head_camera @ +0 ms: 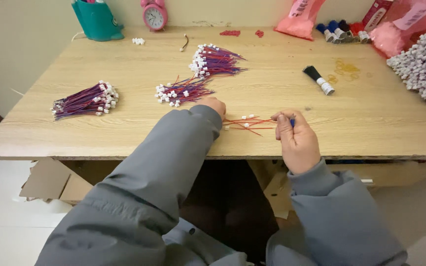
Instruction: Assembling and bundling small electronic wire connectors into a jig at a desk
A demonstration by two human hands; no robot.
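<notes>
- The right hand (pixel 298 140) is closed, pinching the ends of a few thin red wires with small white plastic connectors (pixel 246 122), fanned flat on the pale wooden surface (pixel 371 113).
- The left hand (pixel 214 105), mostly hidden by its grey sleeve, rests at the wires' far end; its grip cannot be told.
- A loose pile of red-and-blue wires (pixel 182 92) lies just beyond it.

Grey padded jacket sleeves — elastic cuffs, bare hands.

One head-worn view looks steeply down from the table's (pixel 124 143) near edge toward its far edge, close.
</notes>
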